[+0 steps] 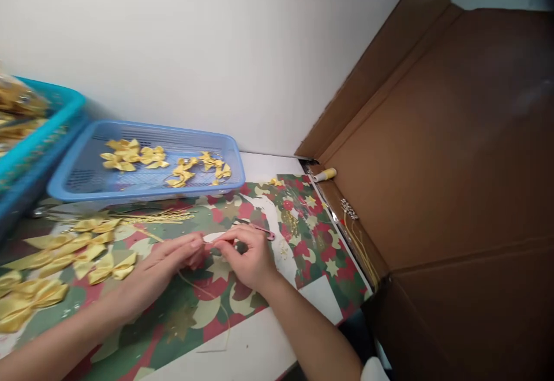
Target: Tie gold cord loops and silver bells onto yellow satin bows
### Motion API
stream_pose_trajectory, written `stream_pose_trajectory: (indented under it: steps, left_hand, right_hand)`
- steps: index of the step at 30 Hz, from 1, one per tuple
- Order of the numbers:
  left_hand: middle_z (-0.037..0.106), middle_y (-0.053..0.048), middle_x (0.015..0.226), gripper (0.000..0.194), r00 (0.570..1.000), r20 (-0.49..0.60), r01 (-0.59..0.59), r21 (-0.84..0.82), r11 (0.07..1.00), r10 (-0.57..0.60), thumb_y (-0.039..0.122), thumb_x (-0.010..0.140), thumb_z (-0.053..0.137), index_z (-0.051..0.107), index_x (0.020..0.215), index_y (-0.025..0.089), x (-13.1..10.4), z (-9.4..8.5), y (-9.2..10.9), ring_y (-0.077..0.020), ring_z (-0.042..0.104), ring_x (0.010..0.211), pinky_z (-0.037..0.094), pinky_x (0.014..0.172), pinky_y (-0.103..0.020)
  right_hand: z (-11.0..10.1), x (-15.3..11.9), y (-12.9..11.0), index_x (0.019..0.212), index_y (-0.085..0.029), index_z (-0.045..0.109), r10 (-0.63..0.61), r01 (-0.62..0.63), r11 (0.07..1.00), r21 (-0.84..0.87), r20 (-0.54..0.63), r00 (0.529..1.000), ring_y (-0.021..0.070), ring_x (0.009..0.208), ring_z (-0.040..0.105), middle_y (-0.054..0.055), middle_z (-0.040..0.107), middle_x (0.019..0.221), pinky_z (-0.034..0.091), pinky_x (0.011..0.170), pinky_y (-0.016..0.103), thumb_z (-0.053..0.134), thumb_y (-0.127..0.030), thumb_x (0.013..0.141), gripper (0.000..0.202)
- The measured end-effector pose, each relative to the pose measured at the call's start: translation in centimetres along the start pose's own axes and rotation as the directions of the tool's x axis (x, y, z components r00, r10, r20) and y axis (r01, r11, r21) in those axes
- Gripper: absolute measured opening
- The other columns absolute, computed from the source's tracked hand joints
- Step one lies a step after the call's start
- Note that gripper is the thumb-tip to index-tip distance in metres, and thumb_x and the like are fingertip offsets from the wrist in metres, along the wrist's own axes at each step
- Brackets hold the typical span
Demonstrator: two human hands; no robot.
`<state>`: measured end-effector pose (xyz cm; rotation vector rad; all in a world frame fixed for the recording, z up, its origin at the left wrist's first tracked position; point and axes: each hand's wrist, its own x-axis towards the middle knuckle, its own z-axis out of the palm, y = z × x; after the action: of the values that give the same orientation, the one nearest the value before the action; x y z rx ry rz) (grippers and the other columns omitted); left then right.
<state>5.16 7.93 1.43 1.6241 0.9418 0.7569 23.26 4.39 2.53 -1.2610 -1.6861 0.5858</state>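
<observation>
My left hand (175, 256) is closed in a pinch, with a thin yellowish cord (206, 293) trailing from beneath it and curving down over the table cover. Close beside it, my right hand (250, 256) also pinches, its fingertips almost meeting the left ones. A fine strand shows between the fingertips; its ends and anything small on it are too tiny to make out. Yellow satin bows (113, 267) lie on the table left of my left hand. Just behind my right hand is a pink-handled tool (266, 232), mostly hidden.
A blue basket (142, 194) holding yellow bows stands against the wall, with a teal basket (69, 95) of more pieces at left. Thin yellow stems (160, 217) lie before it. Cardboard (454, 138) walls the right side, near a glue-like tube (324, 175) and cords (361, 248).
</observation>
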Motion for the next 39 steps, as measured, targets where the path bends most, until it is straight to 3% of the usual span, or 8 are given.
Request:
stream_pose_trajectory:
  steps: [3, 6, 10, 14, 21, 28, 34, 39]
  left_hand:
    - [0.040, 0.002, 0.061, 0.048, 0.994, 0.045, 0.110, -0.356, 0.928, -0.101, 0.058, 0.097, 0.041, 0.041, 0.062, 0.025, 0.4, 0.3, -0.1, -0.0166, 0.040, 0.059, 0.047, 0.054, -0.031]
    - [0.044, 0.003, 0.059, 0.041, 0.978, 0.022, 0.193, -0.491, 0.849, -0.209, 0.061, 0.087, 0.058, 0.057, 0.069, 0.025, 0.5, 0.6, 0.0, -0.0153, 0.040, 0.056, 0.049, 0.054, -0.031]
    - [0.047, 0.004, 0.051, 0.045, 0.947, -0.075, 0.276, -0.315, 0.908, -0.313, 0.068, 0.069, 0.073, 0.075, 0.079, 0.024, 0.2, 0.7, 0.4, -0.0175, 0.048, 0.056, 0.050, 0.057, -0.031]
    - [0.071, -0.002, 0.068, 0.039, 0.976, -0.126, 0.180, -0.010, 0.984, -0.179, 0.063, 0.071, 0.073, 0.079, 0.068, 0.025, -0.1, 0.5, 0.8, -0.0226, 0.062, 0.067, 0.052, 0.061, -0.030]
    - [0.080, -0.001, 0.078, 0.027, 0.997, 0.028, -0.079, 0.139, 0.987, 0.076, 0.047, 0.088, 0.064, 0.083, 0.078, 0.029, -0.4, 0.5, -0.7, -0.0229, 0.070, 0.072, 0.055, 0.067, -0.029]
    - [0.073, -0.001, 0.069, 0.030, 0.999, 0.049, -0.018, 0.037, 0.999, 0.016, 0.042, 0.089, 0.061, 0.079, 0.073, 0.025, -0.7, 0.7, 0.7, -0.0177, 0.061, 0.062, 0.048, 0.056, -0.026]
    - [0.065, 0.001, 0.066, 0.030, 0.999, -0.013, 0.038, -0.125, 0.991, -0.040, 0.041, 0.086, 0.062, 0.069, 0.064, 0.022, -1.0, 0.8, 0.8, -0.0164, 0.059, 0.063, 0.049, 0.059, -0.025]
    - [0.069, 0.000, 0.070, 0.030, 0.998, -0.032, 0.041, -0.133, 0.990, -0.046, 0.040, 0.089, 0.061, 0.069, 0.067, 0.022, -1.2, 1.0, 0.8, -0.0167, 0.061, 0.067, 0.050, 0.063, -0.024]
  right_hand:
    - [0.5, -0.3, 0.2, 0.074, -0.023, 0.065, -0.018, 0.024, 0.992, -0.121, 0.049, 0.999, 0.0145, 0.073, 0.067, 0.001, 0.076, 0.078, 0.051, 0.075, 0.029, 0.062, -0.022, 0.091, 0.018]
    - [0.7, -0.7, 0.2, 0.074, -0.023, 0.060, -0.075, 0.136, 0.935, -0.328, 0.191, 0.979, 0.0147, 0.079, 0.068, -0.001, 0.075, 0.081, 0.044, 0.083, 0.033, 0.057, -0.021, 0.092, 0.018]
    - [0.1, -0.6, 0.3, 0.079, -0.023, 0.057, -0.124, 0.253, 0.841, -0.479, 0.284, 0.951, 0.0166, 0.081, 0.066, 0.000, 0.073, 0.084, 0.037, 0.081, 0.035, 0.050, -0.021, 0.095, 0.018]
    - [-0.9, -0.4, 0.4, 0.081, -0.023, 0.057, -0.199, 0.326, 0.801, -0.502, 0.290, 0.936, 0.0188, 0.078, 0.061, 0.003, 0.072, 0.083, 0.035, 0.080, 0.037, 0.044, -0.026, 0.099, 0.023]
    - [-1.1, -0.6, 0.4, 0.082, -0.021, 0.057, -0.272, 0.335, 0.844, -0.419, 0.204, 0.940, 0.0177, 0.074, 0.058, 0.003, 0.069, 0.080, 0.034, 0.078, 0.035, 0.043, -0.023, 0.101, 0.023]
    - [-1.0, -0.7, 0.0, 0.085, -0.023, 0.060, -0.066, 0.072, 0.995, -0.068, 0.084, 0.994, 0.0170, 0.079, 0.060, 0.001, 0.068, 0.083, 0.044, 0.077, 0.033, 0.052, -0.029, 0.098, 0.016]
    - [-1.3, -0.5, -0.3, 0.093, -0.024, 0.060, 0.065, -0.119, 0.974, 0.192, 0.267, 0.962, 0.0176, 0.092, 0.061, 0.002, 0.065, 0.099, 0.050, 0.082, 0.030, 0.067, -0.032, 0.089, 0.012]
    - [-0.8, -0.6, -0.1, 0.083, -0.023, 0.056, 0.094, -0.152, 0.959, 0.239, 0.240, 0.966, 0.0183, 0.092, 0.061, 0.001, 0.064, 0.094, 0.048, 0.084, 0.032, 0.069, -0.026, 0.087, 0.014]
